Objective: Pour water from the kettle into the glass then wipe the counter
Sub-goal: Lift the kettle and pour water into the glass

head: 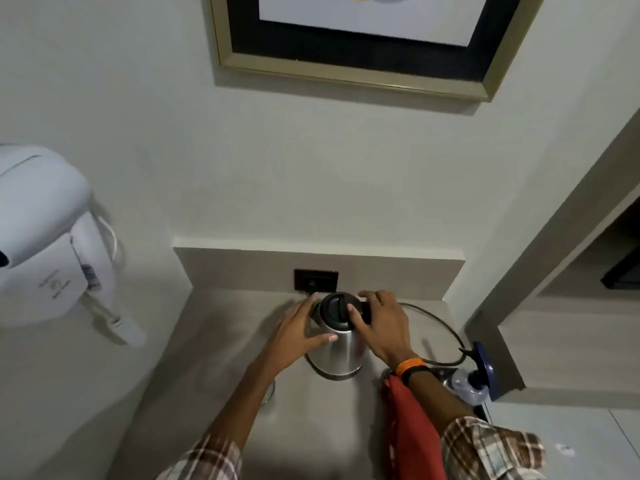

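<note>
A steel kettle (341,348) with a black lid stands on its base on the grey counter (221,358), near the back wall. My right hand (381,323) wraps the black handle on the kettle's right, thumb on the lid. My left hand (298,332) rests flat against the kettle's left side, fingers spread. The glass (269,393) shows only as a clear rim under my left forearm. A red cloth (408,427) hangs under my right forearm.
A black cord (440,323) runs from the kettle base to the right. A wall socket (316,280) sits behind the kettle. A clear bottle with a blue cap (467,382) stands at the counter's right edge. A white hair dryer (48,244) hangs on the left wall.
</note>
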